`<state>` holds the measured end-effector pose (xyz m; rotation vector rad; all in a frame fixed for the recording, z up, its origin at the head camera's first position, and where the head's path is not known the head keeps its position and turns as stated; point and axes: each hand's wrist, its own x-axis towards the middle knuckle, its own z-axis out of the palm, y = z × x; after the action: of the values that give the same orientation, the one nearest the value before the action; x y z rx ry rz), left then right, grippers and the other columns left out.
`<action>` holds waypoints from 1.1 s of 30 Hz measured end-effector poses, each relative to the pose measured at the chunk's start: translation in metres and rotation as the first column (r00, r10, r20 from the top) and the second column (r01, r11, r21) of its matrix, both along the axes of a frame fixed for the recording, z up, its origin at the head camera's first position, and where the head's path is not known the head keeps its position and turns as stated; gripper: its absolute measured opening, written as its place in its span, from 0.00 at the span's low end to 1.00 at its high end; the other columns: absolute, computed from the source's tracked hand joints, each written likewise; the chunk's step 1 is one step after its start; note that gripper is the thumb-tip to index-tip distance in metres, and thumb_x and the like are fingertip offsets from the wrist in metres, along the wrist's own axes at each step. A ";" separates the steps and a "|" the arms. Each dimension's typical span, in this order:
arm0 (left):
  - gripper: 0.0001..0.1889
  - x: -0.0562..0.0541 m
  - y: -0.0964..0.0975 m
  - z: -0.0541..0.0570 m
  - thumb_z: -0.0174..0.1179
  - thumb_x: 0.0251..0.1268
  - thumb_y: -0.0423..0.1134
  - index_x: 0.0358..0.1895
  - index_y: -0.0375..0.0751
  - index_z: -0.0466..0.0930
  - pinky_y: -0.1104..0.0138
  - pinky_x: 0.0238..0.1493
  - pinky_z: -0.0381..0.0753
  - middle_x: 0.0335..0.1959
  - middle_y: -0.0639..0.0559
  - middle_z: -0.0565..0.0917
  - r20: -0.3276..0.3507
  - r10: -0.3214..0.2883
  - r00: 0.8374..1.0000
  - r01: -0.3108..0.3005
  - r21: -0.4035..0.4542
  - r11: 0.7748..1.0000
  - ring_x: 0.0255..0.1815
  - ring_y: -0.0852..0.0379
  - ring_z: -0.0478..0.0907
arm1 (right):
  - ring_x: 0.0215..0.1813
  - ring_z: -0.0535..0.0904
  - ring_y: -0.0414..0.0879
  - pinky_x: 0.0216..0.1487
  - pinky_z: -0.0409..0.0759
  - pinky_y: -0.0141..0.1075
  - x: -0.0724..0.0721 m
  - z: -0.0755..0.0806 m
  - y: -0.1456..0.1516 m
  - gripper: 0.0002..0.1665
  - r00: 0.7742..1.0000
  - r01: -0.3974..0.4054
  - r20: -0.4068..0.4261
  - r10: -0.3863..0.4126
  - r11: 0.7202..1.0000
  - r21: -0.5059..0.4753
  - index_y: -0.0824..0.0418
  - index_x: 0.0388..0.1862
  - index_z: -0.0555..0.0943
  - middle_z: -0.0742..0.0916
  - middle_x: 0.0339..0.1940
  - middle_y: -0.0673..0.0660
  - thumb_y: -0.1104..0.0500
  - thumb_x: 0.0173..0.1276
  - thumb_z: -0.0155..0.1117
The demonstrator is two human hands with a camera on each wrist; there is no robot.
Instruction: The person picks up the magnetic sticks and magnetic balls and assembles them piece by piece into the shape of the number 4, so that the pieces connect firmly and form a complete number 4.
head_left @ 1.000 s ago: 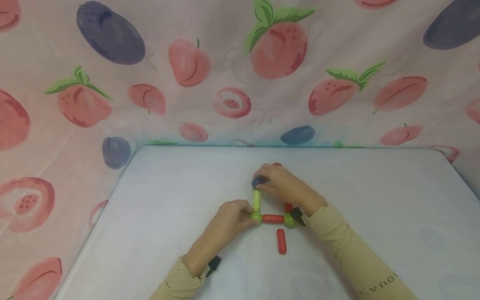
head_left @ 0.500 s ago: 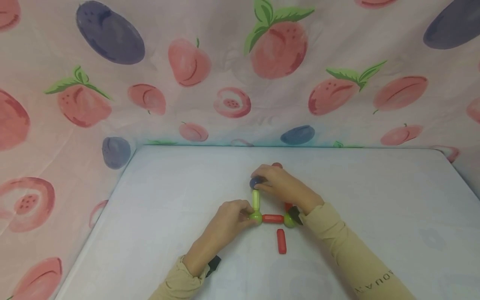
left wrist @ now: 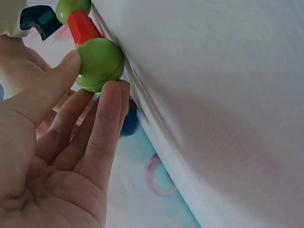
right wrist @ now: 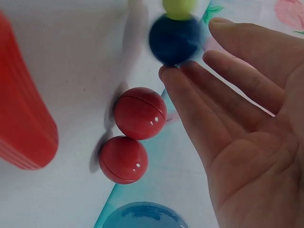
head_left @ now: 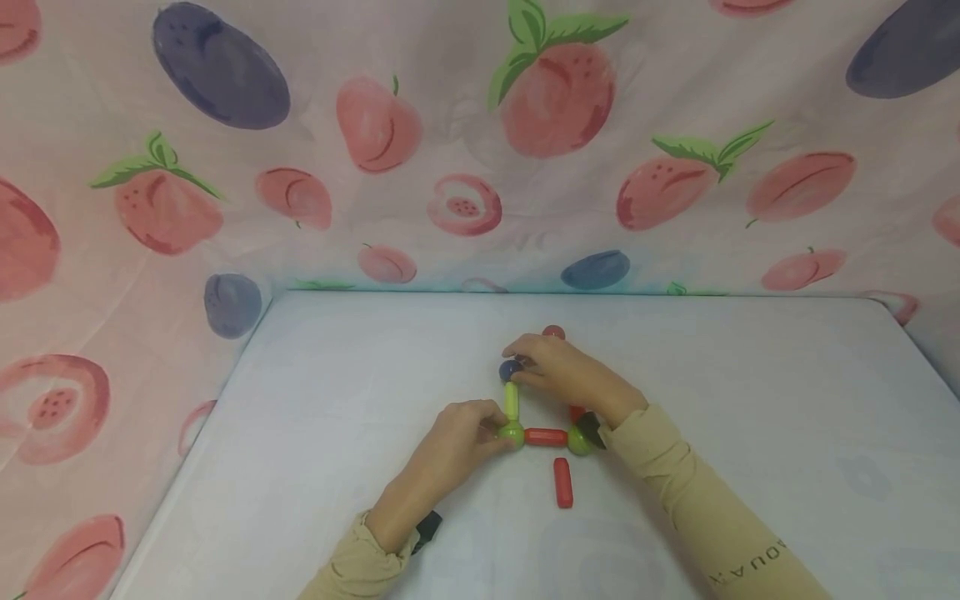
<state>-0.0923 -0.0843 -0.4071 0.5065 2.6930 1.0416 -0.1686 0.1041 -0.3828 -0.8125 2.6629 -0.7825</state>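
My left hand [head_left: 461,429] pinches a green ball [head_left: 513,434] between thumb and fingertips; the left wrist view shows this green ball [left wrist: 100,64] up close. A yellow-green rod [head_left: 512,402] runs from it to a dark blue ball [head_left: 510,371]. Another rod, red [head_left: 546,437], joins it to a second green ball [head_left: 580,442]. At the blue ball is my right hand [head_left: 558,367]. In the right wrist view, its fairly straight fingertips touch the blurred blue ball [right wrist: 175,40], while the thumb stands apart from it. My right wrist partly covers another red rod [head_left: 576,414] above the second green ball.
One loose red rod [head_left: 563,482] lies on the white table [head_left: 360,367] nearer me. Beyond my right hand sits a red ball [head_left: 553,332]; the right wrist view shows a second red ball [right wrist: 123,159] beside it. Fruit-patterned cloth [head_left: 450,108] rises behind the table.
The blue ball has shifted slightly left, then a little toward me with the yellow-green rod. My right hand followed, and its fingers have loosened from the ball. The left hand stays put.
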 end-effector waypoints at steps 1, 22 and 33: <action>0.12 0.000 0.000 0.000 0.72 0.58 0.42 0.42 0.41 0.85 0.71 0.40 0.83 0.37 0.53 0.88 0.001 0.000 1.000 0.000 0.000 1.000 0.36 0.62 0.83 | 0.60 0.81 0.51 0.63 0.78 0.45 0.000 0.000 0.000 0.24 1.000 -0.001 0.000 0.001 1.000 0.005 0.64 0.61 0.79 0.85 0.57 0.58 0.60 0.67 0.69; 0.12 -0.001 -0.001 -0.001 0.72 0.57 0.43 0.42 0.43 0.85 0.72 0.39 0.82 0.35 0.55 0.87 0.003 0.003 1.000 -0.003 -0.004 1.000 0.35 0.64 0.81 | 0.53 0.81 0.51 0.60 0.81 0.44 -0.006 0.002 0.009 0.20 0.994 -0.018 -0.105 0.015 0.999 -0.027 0.63 0.57 0.80 0.85 0.51 0.58 0.61 0.66 0.69; 0.12 -0.001 0.000 -0.001 0.72 0.57 0.43 0.42 0.43 0.85 0.73 0.38 0.81 0.34 0.55 0.87 0.015 0.008 1.000 -0.008 0.009 1.000 0.34 0.66 0.81 | 0.54 0.80 0.49 0.61 0.80 0.44 -0.009 0.000 0.019 0.20 0.988 0.025 -0.151 -0.031 0.999 -0.039 0.61 0.55 0.81 0.84 0.49 0.56 0.63 0.64 0.71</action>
<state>-0.0931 -0.0847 -0.4077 0.4879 2.6812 1.0564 -0.1778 0.1227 -0.3832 -0.8784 2.8063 -0.8096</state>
